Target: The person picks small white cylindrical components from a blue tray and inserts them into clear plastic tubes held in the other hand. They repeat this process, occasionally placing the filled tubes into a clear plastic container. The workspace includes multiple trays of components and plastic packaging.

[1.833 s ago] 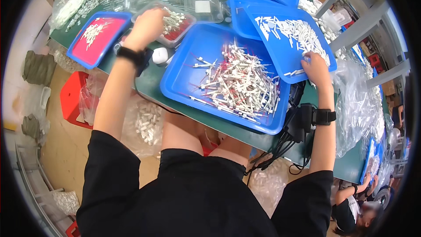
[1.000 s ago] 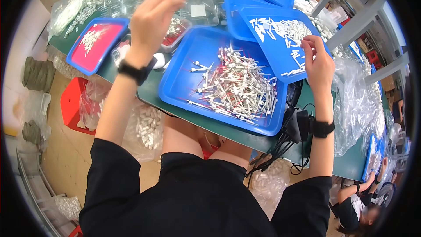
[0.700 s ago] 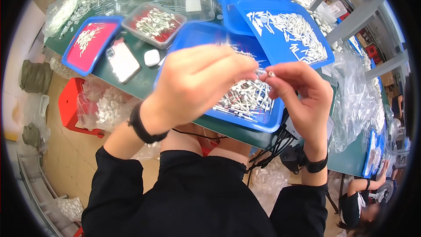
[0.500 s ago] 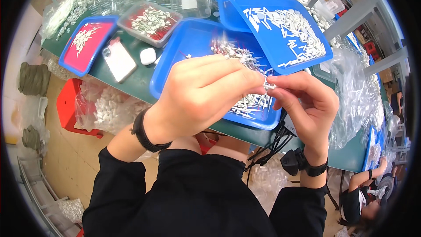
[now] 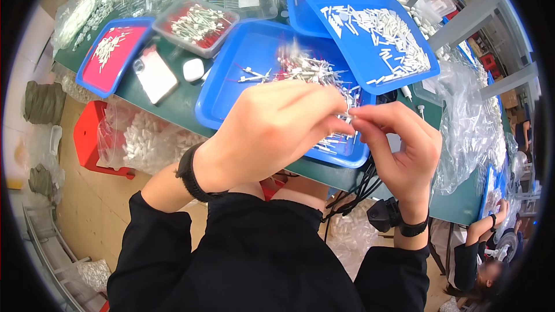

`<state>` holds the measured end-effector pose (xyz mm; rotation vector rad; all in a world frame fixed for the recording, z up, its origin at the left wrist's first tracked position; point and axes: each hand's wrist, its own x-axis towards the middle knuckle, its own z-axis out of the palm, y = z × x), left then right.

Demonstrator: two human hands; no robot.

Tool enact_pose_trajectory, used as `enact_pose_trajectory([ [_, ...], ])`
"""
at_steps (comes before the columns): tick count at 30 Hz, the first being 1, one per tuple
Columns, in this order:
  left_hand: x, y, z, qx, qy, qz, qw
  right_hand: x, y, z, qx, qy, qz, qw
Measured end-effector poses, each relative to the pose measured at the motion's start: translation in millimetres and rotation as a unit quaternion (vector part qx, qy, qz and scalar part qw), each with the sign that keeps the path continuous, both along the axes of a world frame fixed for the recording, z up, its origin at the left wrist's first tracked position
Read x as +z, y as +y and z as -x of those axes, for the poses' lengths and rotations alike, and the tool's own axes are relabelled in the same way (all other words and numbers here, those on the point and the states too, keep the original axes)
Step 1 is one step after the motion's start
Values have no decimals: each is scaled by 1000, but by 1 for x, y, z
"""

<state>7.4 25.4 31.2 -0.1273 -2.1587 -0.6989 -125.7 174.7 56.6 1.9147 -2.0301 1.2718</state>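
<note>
My left hand (image 5: 274,124) and my right hand (image 5: 403,149) meet fingertip to fingertip, both closed in a pinch. Between them is a small white piece (image 5: 348,116), mostly covered by the fingers. Below the hands lies a blue tray (image 5: 222,84) with a heap of thin white and red stick-like pieces (image 5: 315,69). To its right, a second blue tray (image 5: 352,52) overlaps it and holds many short white tubes (image 5: 399,32).
Left of the trays are a clear box of white-tipped red sticks (image 5: 199,23), a phone (image 5: 155,78), a white case (image 5: 193,70) and a pink-lined tray (image 5: 92,72). Clear plastic bags (image 5: 457,127) lie at right. Black cables (image 5: 361,188) hang off the green table's front edge. A person (image 5: 477,254) sits far right.
Both hands have shifted slightly downward, still pinching together. More loose sticks show at the left of the heap. The person at far right has moved an arm.
</note>
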Motion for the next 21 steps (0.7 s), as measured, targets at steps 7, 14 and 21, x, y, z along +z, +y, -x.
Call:
enact_pose_trajectory([
  [7, -2, -11, -10, -1, -33, -56, 998, -15, 7, 4, -60, -277, -31, 959],
  [14, -9, -4, -11, -28, 11, -72, 997, -16, -6, -5, 0, 41, 65, 997],
  [21, -12, -2, -18, -37, -42, -134, 989, -27, -9, -11, 30, 9, 95, 995],
])
